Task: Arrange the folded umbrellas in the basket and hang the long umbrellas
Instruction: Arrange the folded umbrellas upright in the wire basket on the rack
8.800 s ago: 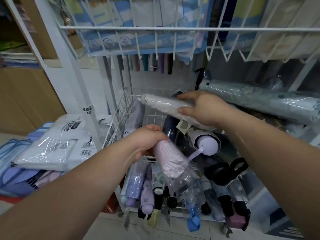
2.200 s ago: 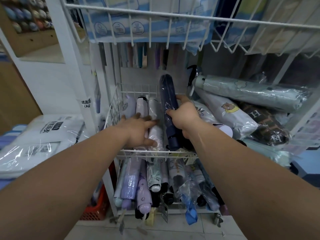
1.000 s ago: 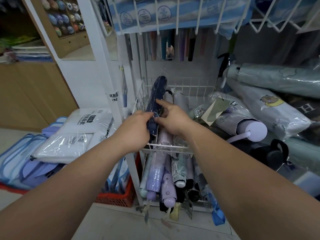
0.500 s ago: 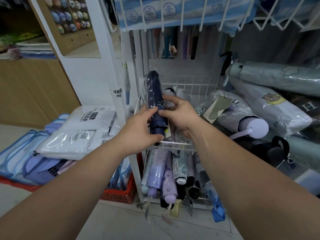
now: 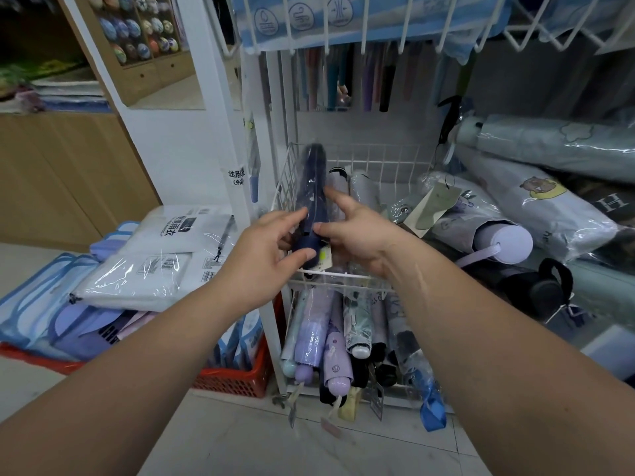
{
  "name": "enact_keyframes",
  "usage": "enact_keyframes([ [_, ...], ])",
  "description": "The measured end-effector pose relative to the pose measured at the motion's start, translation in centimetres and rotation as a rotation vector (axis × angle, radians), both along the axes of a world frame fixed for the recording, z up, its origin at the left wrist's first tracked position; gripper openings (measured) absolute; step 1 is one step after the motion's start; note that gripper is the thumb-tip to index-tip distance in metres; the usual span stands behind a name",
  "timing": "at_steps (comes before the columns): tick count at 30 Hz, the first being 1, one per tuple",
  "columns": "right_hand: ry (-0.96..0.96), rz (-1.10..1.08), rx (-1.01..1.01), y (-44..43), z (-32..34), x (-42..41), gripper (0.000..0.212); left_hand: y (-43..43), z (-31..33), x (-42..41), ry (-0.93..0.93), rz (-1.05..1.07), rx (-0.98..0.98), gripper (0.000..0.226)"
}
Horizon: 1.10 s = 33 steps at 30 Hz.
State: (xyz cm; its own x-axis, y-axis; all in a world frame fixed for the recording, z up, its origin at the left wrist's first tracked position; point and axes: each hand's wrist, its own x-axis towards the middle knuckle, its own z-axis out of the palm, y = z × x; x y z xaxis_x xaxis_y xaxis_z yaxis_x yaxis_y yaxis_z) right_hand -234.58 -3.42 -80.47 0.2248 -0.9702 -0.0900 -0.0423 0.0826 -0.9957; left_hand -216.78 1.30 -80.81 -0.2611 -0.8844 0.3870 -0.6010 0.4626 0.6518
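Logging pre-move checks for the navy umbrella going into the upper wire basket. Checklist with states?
1. Grip on navy umbrella: left hand and right hand both pinch its handle end: ok.
2. Umbrella seated in wire basket: tip blurred: cannot tell.
3. Neighbouring white umbrellas lie parallel: ok.
4. Price tag free of the front rim: cannot tell.
5. Loose umbrellas on the right sorted: not ok.
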Motion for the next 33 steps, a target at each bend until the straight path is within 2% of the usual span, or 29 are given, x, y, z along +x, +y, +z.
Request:
enact_keyframes([
  [3,0.077,0.023,0.014,0.6,0.1,0.0,0.080,-0.3,-0.1,-0.1,-0.074,0.003,-0.032,0.053],
  [8,0.280,0.010,-0.082,0.6,0.3,0.2,0.073,-0.7,0.0,-0.5,-0.226,0.041,-0.002,0.056],
  [10,0.304,-0.003,-0.085,0.4,0.3,0.3,0.068,-0.7,0.0,-0.6,-0.283,0.060,-0.016,0.056],
  [14,0.195,0.008,0.026,0.2,0.7,0.0,0.051,-1.1,0.3,-1.3,-0.319,0.107,-0.018,0.039],
  [17,0.156,-0.088,0.005,0.0,1.2,0.0,0.040,-2.0,0.3,-1.9,-0.313,0.165,-0.050,0.029],
  [20,-0.020,-0.114,0.034,-0.3,1.4,0.5,0.041,-2.9,0.4,-2.6,-0.308,0.198,-0.039,0.031],
  [25,-0.130,-0.134,0.124,-0.7,0.3,1.1,0.040,-4.0,1.1,-3.9,-0.512,0.238,0.040,0.044],
  [29,-0.197,-0.120,0.157,-0.7,0.1,1.0,0.037,-4.7,1.0,-3.6,-0.587,0.213,0.019,0.030],
  [31,-0.077,-0.119,0.097,-0.8,0.1,1.3,0.038,-4.8,0.9,-3.3,-0.623,0.219,0.004,0.031],
  [33,0.126,-0.148,-0.034,-0.8,0.2,1.3,0.038,-4.7,0.9,-3.2,-0.628,0.213,-0.002,0.032],
])
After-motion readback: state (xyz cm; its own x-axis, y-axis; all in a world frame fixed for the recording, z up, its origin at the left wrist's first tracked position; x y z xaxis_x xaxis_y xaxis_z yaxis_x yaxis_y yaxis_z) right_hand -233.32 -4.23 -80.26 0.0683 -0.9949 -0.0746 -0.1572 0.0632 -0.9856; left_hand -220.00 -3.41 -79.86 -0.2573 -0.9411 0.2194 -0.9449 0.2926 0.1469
